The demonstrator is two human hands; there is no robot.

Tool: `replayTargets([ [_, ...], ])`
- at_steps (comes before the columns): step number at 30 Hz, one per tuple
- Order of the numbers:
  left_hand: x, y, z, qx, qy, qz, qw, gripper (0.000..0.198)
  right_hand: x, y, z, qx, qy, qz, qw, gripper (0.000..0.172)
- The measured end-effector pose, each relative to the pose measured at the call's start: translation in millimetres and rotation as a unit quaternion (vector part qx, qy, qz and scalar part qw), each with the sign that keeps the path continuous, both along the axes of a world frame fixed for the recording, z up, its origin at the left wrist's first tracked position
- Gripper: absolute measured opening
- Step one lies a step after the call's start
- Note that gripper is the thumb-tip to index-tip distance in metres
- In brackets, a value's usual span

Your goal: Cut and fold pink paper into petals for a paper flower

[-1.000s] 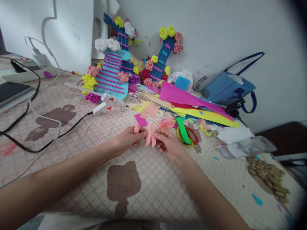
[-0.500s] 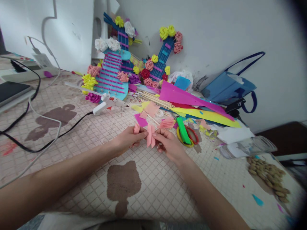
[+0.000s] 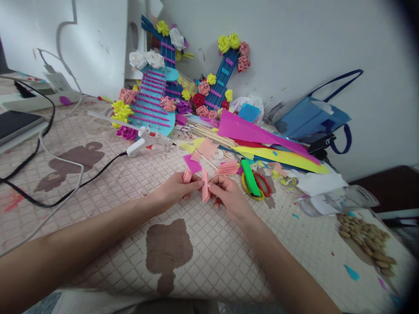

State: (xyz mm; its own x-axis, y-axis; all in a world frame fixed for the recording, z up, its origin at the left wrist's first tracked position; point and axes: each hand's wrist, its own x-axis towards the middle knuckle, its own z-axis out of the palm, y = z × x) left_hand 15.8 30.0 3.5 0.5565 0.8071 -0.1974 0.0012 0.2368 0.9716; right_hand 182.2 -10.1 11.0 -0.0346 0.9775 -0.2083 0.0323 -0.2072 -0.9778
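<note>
Between my hands a small folded piece of pink paper (image 3: pixel 205 186) stands upright, pinched from both sides. My left hand (image 3: pixel 183 186) has its thumb and fingers closed on it, with another small pink paper piece (image 3: pixel 187 176) tucked between the fingers. My right hand (image 3: pixel 225 192) pinches the folded piece at its right edge. Just behind my right hand lies a stack of pink paper strips (image 3: pixel 228 167). A magenta paper square (image 3: pixel 192 164) and a peach sheet (image 3: pixel 207 149) are beyond my fingers. Scissors (image 3: pixel 266 183) with a green cutter (image 3: pixel 250 178) on them lie to the right.
A white glue gun (image 3: pixel 140 146) trails its cable left. Behind are wooden sticks (image 3: pixel 209 133), flower-covered blue models (image 3: pixel 152 98) and long coloured sheets (image 3: pixel 262 135). At right are a clear jar (image 3: pixel 356 197), peanuts (image 3: pixel 366 240) and a blue bag (image 3: pixel 310 120).
The pink paper between my fingertips has gone from two spread flaps to one narrow folded strip. Both hands have barely moved.
</note>
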Motion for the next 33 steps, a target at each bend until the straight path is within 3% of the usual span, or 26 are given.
replayTargets([
  [5,1,-1,3.9,-0.006,-0.008,0.009,1.000,0.029,1,-1,-2.4,0.041,-0.019,0.010,0.999,0.027],
  [8,1,-1,5.6,-0.026,-0.024,0.030,0.999,0.028,-1,-3,-1.7,0.105,-0.097,-0.011,0.990,0.026],
  [13,0,2,1.0,-0.048,-0.038,0.069,0.996,0.029,-11,-13,1.2,0.247,-0.278,0.016,0.928,0.033],
  [16,-1,3,-2.3,-0.039,-0.049,0.055,0.997,0.030,-16,-16,0.9,0.291,-0.311,0.029,0.905,0.033],
  [21,0,1,0.2,-0.032,-0.029,0.049,0.998,0.028,-13,-11,-0.6,0.207,-0.209,-0.025,0.956,0.022],
  [24,2,-3,4.4,-0.012,-0.017,0.031,0.999,0.025,-8,-6,-0.8,0.135,-0.147,-0.012,0.980,0.016],
  [28,4,-5,4.9,0.000,-0.026,0.024,0.999,0.026,-3,-2,-0.9,0.088,-0.095,0.022,0.991,0.020],
  [33,4,0,-4.8,-0.081,-0.112,0.059,0.989,0.028,-6,-5,3.0,0.114,-0.002,-0.026,0.993,0.020],
])
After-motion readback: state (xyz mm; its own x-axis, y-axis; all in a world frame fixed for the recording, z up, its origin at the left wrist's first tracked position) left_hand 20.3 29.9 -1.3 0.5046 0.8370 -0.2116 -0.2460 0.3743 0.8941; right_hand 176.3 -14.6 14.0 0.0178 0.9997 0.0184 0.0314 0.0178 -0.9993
